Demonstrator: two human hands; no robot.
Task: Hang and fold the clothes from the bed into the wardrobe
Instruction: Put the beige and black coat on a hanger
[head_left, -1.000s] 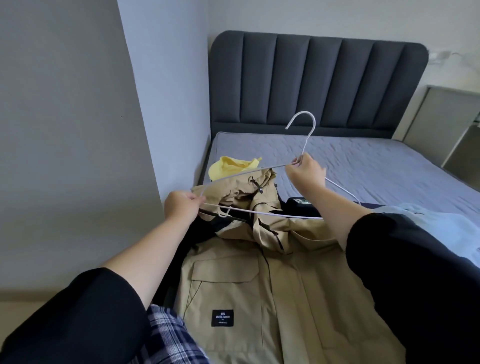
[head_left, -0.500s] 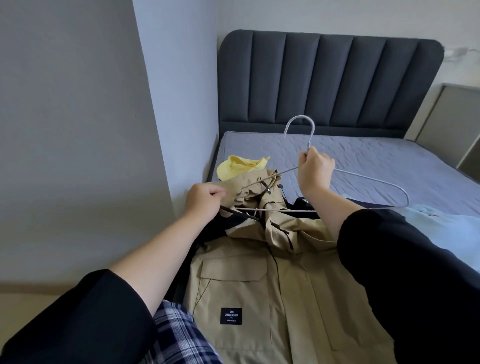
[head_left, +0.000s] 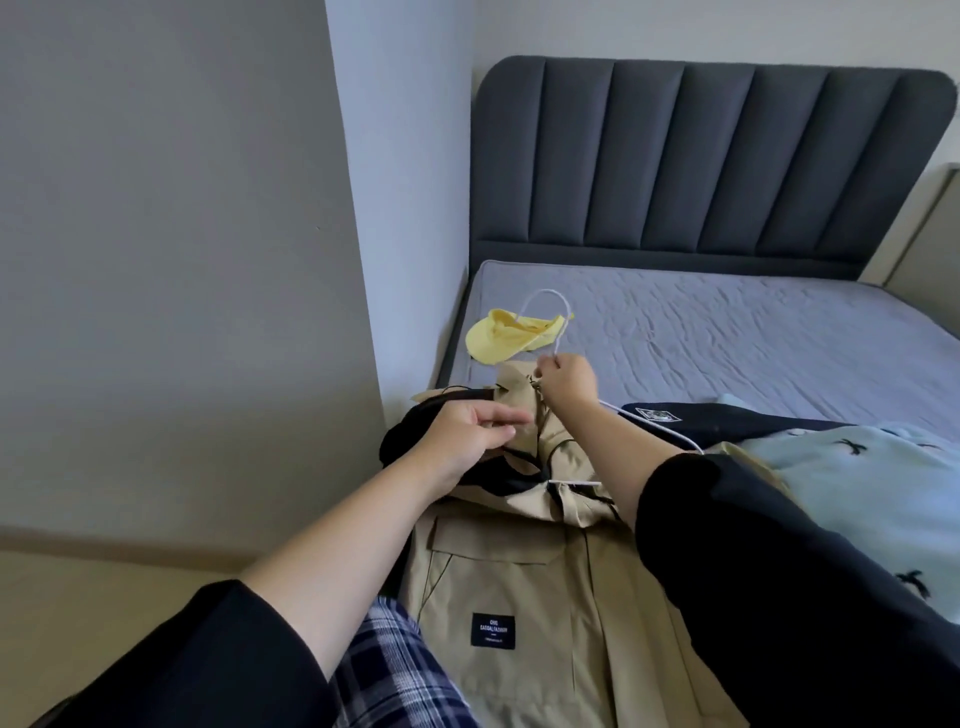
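Gripping the white hanger (head_left: 649, 426) at the base of its hook, the right grip (head_left: 567, 382) is curling its fingers round the wire, just above the collar of the khaki jacket (head_left: 524, 571). The hook is pointing toward the headboard (head_left: 717, 156) and crossing the yellow garment (head_left: 506, 340), while one wire arm is running out to the right and a short piece is showing inside the collar opening. The left grip (head_left: 467, 431) is pinching the collar's edge between thumb and fingers, beside the dark lining. The jacket is lying front up along the left edge of the bed (head_left: 727, 338), toward the foot. A navy garment (head_left: 717, 423) and a pale blue printed garment (head_left: 862, 467) are lying to its right, and a plaid cloth (head_left: 395, 667) is overlapping its near left corner.
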